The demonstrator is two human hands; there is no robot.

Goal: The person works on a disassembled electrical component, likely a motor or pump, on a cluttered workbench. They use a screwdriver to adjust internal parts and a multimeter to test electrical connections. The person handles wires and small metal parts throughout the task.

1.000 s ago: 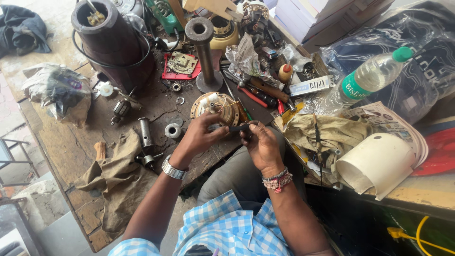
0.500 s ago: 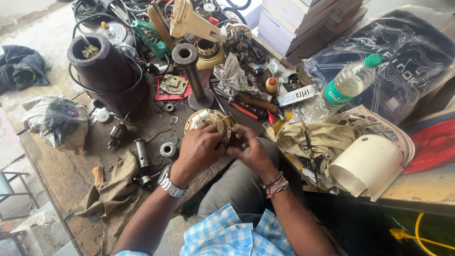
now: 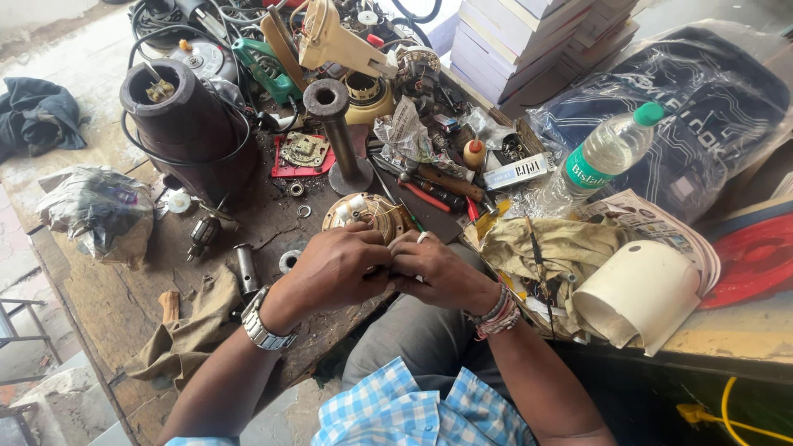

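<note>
Motor coil, round and tan with white-sleeved wires, sits on the workbench just beyond both hands. Left hand and right hand meet at its near edge, fingers curled tight and pinched together; what they grip is hidden between them. A steel post stands behind the coil, a dark cylinder far left, a bottle far right.

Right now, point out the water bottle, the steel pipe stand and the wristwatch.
water bottle (image 3: 601,157), head view, on its green label.
steel pipe stand (image 3: 337,132), head view, mid-shaft.
wristwatch (image 3: 258,324), head view, on the metal band.
</note>
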